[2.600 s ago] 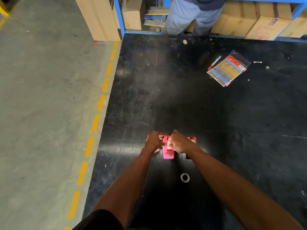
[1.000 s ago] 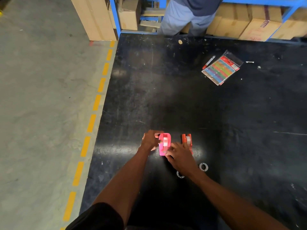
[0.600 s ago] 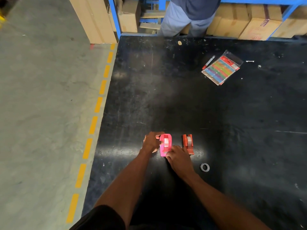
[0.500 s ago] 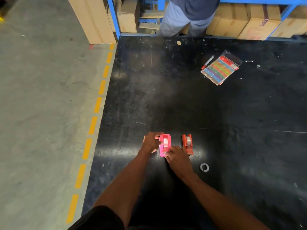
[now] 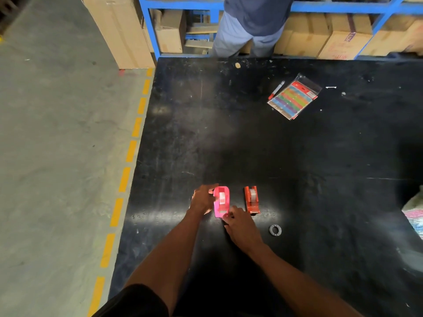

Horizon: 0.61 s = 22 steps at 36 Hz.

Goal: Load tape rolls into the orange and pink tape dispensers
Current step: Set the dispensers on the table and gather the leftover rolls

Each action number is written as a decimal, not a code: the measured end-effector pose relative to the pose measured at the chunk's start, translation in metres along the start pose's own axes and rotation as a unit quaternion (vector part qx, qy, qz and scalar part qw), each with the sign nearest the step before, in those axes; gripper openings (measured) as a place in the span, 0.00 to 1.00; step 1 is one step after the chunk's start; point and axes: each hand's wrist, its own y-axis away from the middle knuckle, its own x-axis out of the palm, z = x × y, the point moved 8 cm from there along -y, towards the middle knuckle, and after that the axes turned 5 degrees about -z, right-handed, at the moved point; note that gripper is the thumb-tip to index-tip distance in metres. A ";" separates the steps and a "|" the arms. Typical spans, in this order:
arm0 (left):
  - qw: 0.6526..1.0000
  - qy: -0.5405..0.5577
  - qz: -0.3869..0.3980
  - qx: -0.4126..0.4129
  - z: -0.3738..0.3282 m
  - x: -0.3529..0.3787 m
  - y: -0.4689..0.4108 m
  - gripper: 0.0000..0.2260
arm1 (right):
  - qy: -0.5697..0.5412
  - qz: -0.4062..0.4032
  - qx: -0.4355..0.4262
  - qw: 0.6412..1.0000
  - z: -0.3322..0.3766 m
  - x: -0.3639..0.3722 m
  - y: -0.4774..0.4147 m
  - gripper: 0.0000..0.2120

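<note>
The pink tape dispenser [image 5: 221, 200] stands on the black table [image 5: 297, 156] with a tape roll seated in it. My left hand [image 5: 202, 198] grips its left side. My right hand [image 5: 240, 227] has its fingertips at the dispenser's near end by the cutter; what they pinch there is too small to tell. The orange tape dispenser [image 5: 251, 199] stands just to the right, apart from both hands, with a clear tape roll in it. A loose tape ring [image 5: 275, 230] lies flat on the table right of my right hand.
A packet of coloured strips [image 5: 294, 98] and a red pen [image 5: 276, 90] lie at the far right. A person [image 5: 249, 26] stands at the table's far edge before blue shelving with cardboard boxes [image 5: 343, 40]. The table's left edge borders a concrete floor with yellow dashes.
Both hands lowered the pink dispenser onto the table beside the orange one. My right hand left its top and went to its near end. My left hand kept its grip.
</note>
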 end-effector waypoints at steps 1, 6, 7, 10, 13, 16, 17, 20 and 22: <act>1.000 -0.013 0.001 0.004 -0.002 0.001 0.002 0.21 | 0.012 0.004 0.000 1.000 -0.001 -0.001 0.002 0.10; 0.999 -0.044 0.003 0.003 0.002 0.005 0.012 0.30 | 0.043 -0.016 -0.012 0.999 -0.010 -0.007 0.016 0.07; 0.998 -0.055 -0.015 0.007 0.003 0.004 0.014 0.30 | 0.043 -0.021 -0.009 0.999 -0.014 -0.010 0.020 0.07; 0.990 -0.091 -0.096 0.039 -0.003 -0.001 0.028 0.26 | 0.036 -0.051 0.010 0.998 -0.029 -0.022 0.032 0.05; 0.973 -0.130 -0.152 0.118 -0.028 -0.001 0.052 0.20 | 0.065 -0.081 0.017 0.994 -0.041 -0.035 0.044 0.04; 0.960 -0.167 -0.146 0.170 -0.048 0.012 0.075 0.14 | 0.070 -0.092 0.075 0.990 -0.066 -0.040 0.057 0.10; 0.960 -0.176 -0.130 0.176 -0.052 0.019 0.081 0.12 | 0.072 -0.097 0.096 0.988 -0.075 -0.043 0.062 0.09; 0.961 -0.187 -0.067 0.193 -0.057 0.042 0.098 0.08 | 0.045 -0.087 0.153 0.983 -0.098 -0.047 0.076 0.05; 0.957 -0.180 -0.018 0.225 -0.060 0.060 0.109 0.09 | 0.025 -0.055 0.179 0.982 -0.108 -0.045 0.084 0.10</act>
